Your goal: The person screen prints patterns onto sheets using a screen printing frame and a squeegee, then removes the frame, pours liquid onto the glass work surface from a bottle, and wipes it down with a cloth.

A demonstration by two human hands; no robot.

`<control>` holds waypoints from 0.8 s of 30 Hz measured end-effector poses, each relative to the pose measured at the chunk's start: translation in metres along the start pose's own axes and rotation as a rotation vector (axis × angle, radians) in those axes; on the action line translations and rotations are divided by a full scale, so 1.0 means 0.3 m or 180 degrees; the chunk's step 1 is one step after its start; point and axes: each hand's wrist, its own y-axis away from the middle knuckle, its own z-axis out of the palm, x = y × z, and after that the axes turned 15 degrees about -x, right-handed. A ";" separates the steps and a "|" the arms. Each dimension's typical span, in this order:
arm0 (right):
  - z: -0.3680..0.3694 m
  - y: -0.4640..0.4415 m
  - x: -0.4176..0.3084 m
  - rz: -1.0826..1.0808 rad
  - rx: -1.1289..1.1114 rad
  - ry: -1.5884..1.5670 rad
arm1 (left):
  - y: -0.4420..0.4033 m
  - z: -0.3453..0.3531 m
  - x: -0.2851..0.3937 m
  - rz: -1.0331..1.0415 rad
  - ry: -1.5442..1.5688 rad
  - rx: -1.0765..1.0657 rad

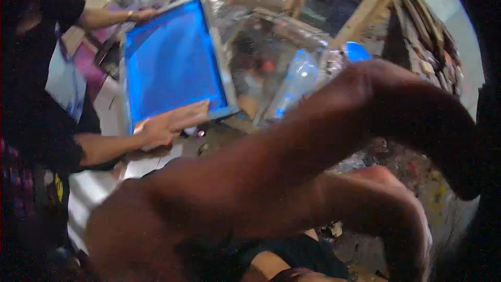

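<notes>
Very close to the camera, a large, dark, blurred hand fills the lower and middle view; it comes in from the lower left, so I take it as my left hand [224,198]. Its fingers are apart and bent toward the right, and nothing shows between them. My right hand is out of view. Beyond my fingers, another person at the left holds a screen-printing frame [221,68] with blue mesh [172,65], tilted up. One of that person's hands [143,14] is at its upper edge, the other [155,131] at its lower edge.
A clear plastic bottle [300,75] lies behind my fingers, close to a round blue object [357,51]. Wooden pieces [425,31] lean in a stack at the upper right. White sheets [94,193] lie at the left. Dark cloth and bare skin show at the bottom.
</notes>
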 end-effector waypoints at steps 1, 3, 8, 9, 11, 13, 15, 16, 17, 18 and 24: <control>0.052 -0.016 -0.034 -0.0132 -0.0100 -0.0152 | 0.014 0.010 0.008 0.0040 -0.0027 0.0051; 0.160 -0.060 -0.093 -0.0526 -0.0163 -0.0428 | 0.047 0.017 0.035 0.0142 -0.0080 0.0098; 0.268 -0.173 -0.120 -0.0883 0.0114 -0.0812 | 0.149 0.024 0.122 0.0391 -0.0331 0.0224; 0.278 -0.170 -0.109 -0.0866 0.0190 -0.0817 | 0.168 0.017 0.131 0.0417 -0.0358 0.0254; 0.283 -0.140 -0.087 -0.0789 0.0311 -0.0854 | 0.188 0.004 0.155 0.0472 -0.0342 0.0299; 0.271 -0.159 -0.018 -0.0746 0.0497 -0.0914 | 0.204 -0.042 0.152 0.0470 -0.0333 0.0328; 0.257 -0.122 0.024 -0.0453 0.0605 -0.0764 | 0.215 -0.068 0.161 0.0475 -0.0304 0.0338; 0.256 -0.088 0.019 -0.0404 0.0672 -0.0737 | 0.218 -0.084 0.159 0.0464 -0.0274 0.0347; 0.254 -0.056 0.015 -0.0353 0.0738 -0.0711 | 0.216 -0.104 0.155 0.0461 -0.0228 0.0344; 0.259 -0.018 -0.027 -0.0284 0.0852 -0.0600 | 0.215 -0.124 0.149 0.0434 -0.0194 0.0358; 0.165 0.108 0.365 0.1068 0.2404 0.1356 | 0.243 -0.287 0.098 0.0090 -0.0215 0.0646</control>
